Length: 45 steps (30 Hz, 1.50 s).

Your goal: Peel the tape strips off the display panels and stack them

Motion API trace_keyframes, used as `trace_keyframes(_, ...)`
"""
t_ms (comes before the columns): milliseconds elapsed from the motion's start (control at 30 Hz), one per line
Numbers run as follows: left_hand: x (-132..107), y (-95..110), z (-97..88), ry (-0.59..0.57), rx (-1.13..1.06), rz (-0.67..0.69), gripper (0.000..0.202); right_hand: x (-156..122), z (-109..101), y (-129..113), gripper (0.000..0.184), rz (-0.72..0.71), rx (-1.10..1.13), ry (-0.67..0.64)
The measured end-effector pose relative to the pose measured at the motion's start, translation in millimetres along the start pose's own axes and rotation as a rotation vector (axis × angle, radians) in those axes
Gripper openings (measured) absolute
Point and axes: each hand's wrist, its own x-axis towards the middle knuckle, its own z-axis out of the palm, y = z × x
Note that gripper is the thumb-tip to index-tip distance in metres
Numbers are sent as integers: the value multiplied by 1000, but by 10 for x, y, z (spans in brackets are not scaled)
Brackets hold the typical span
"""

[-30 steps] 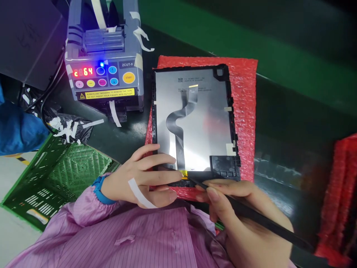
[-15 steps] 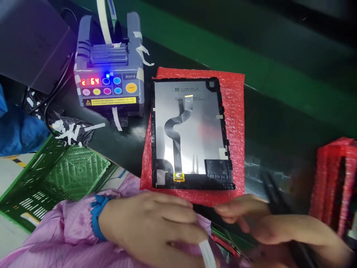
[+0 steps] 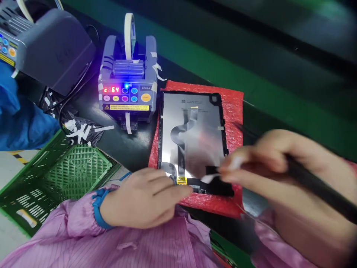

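Note:
A tablet panel point(image 3: 195, 130) lies back side up, silver with a black frame and a grey flex cable, on a red bubble-wrap sheet point(image 3: 234, 108). My left hand point(image 3: 145, 195) rests fingers down at the panel's near left corner, beside a small yellow connector point(image 3: 182, 180). My right hand point(image 3: 267, 160), blurred by motion, hovers over the panel's near right corner. It grips a long black stick point(image 3: 320, 186) and pinches a small white strip of tape point(image 3: 214, 178).
A grey tape dispenser point(image 3: 126, 85) with a red display and a blue light stands left of the panel. A second machine point(image 3: 47, 44) sits far left, with tape scraps point(image 3: 78, 130) on a black bag. A green plastic crate point(image 3: 55, 175) stands below the table edge.
My right hand has risen from the near edge to above the panel's near right corner, now with a white tape strip. My left hand moved up onto the panel's near left corner. The view shifted.

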Motion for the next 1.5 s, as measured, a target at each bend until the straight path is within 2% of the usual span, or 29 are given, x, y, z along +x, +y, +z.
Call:
trace_keyframes(67, 13, -63, 16, 6, 183, -28, 27, 183, 123, -62, 46, 37, -11, -146)
trace_keyframes(133, 27, -121, 66, 0, 310, -49, 29, 314, 259, -100, 49, 42, -2, -208)
trace_keyframes(300, 40, -203, 174, -50, 387, -70, 47, 508, 410, -50, 50, 7, -105, -136)
trace_keyframes(533, 38, -237, 159, -19, 341, -73, 40, 730, 455, 102, 53, -65, -127, -146)
trace_keyframes(667, 39, -271, 173, 38, 340, -106, 42, 761, 456, 137, 46, -107, -199, -130)
trace_keyframes(867, 22, -300, 178, -8, 357, -110, 52, 748, 448, 183, 44, -152, -263, -121)
trace_keyframes(1133, -25, -267, 162, -60, 428, -69, 43, 924, 498, 127, 54, -290, -572, 52)
trace_keyframes(1200, -43, -254, 138, -57, 375, -57, 37, 1005, 495, 71, 52, -279, -648, 97)
trace_keyframes(1300, -107, -263, 141, 15, 112, -107, 25, 1124, 352, 21, 42, -250, -656, 168)
trace_keyframes(1367, -165, -309, 201, 167, -105, -245, 26, 1171, 151, 51, 42, -242, -555, 233)
trace_keyframes(1433, -200, -385, 294, 311, -331, -445, 35, 1156, -94, 145, 46, -225, -408, 313)
trace_keyframes(1500, -178, -468, 385, 335, -583, -641, 48, 1067, -322, 291, 54, -105, -264, 399)
